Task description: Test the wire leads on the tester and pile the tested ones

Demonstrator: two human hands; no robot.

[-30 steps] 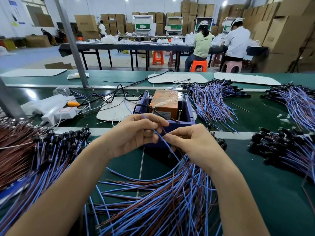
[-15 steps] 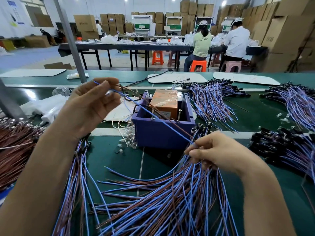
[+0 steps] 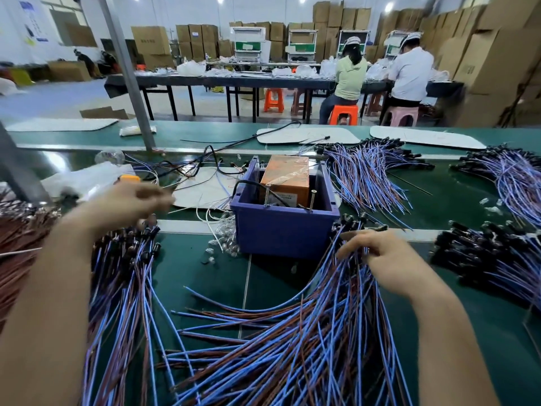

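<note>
The tester is a purple box (image 3: 284,232) with an orange unit (image 3: 285,177) and two upright screw posts inside, at the middle of the green bench. A big fan of blue and brown wire leads (image 3: 292,341) lies in front of it. My right hand (image 3: 380,259) rests on this fan with its fingers curled around leads close to their black ends. A second pile of leads (image 3: 123,276) lies at the left. My left hand (image 3: 128,203), blurred, hovers just above that pile's black ends with loose fingers and no wire seen in it.
More lead bundles lie at the right (image 3: 369,177), far right (image 3: 509,174) and near right (image 3: 486,253). Brown wires (image 3: 17,232) sit at the left edge. Small clear bulbs (image 3: 222,241) lie by the box. A metal post (image 3: 128,80) rises behind. Two people sit at a far table.
My left hand, which had lifted one lead up and to the left, has dropped low over the left pile and the lead is out of it. My right hand stayed on the front fan.
</note>
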